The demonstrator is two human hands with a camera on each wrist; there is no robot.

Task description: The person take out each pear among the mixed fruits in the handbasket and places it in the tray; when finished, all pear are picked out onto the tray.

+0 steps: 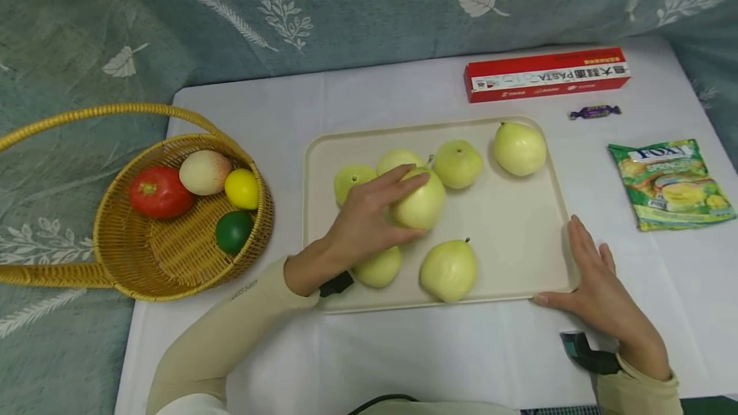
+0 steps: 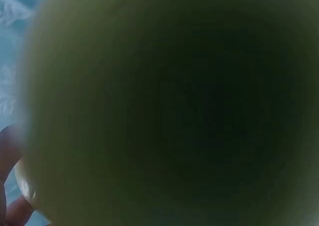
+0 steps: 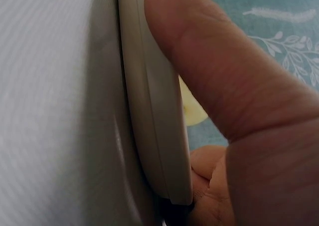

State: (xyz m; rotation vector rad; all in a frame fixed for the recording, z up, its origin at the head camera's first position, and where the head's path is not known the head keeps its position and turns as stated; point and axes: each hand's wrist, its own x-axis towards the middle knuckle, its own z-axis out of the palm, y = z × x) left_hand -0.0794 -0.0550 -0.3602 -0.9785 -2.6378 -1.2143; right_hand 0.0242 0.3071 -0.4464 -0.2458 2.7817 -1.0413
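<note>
My left hand grips a pale yellow-green pear over the left half of a cream tray. Its fingers reach across the top, with the thumb at the near side. Other pears surround it on the tray, including one in front and one at the far right. In the left wrist view a blurred, dark round pear surface fills nearly everything. My right hand touches the tray's near right corner, fingers extended along the side and thumb against the front rim. The right wrist view shows that thumb on the rim.
A wicker basket on the left holds a red tomato-like item, a pale peach-like one, a yellow one and a green one. Behind the tray lie a red pasta box and a purple wrapped candy. A green FOX'S-like packet lies right.
</note>
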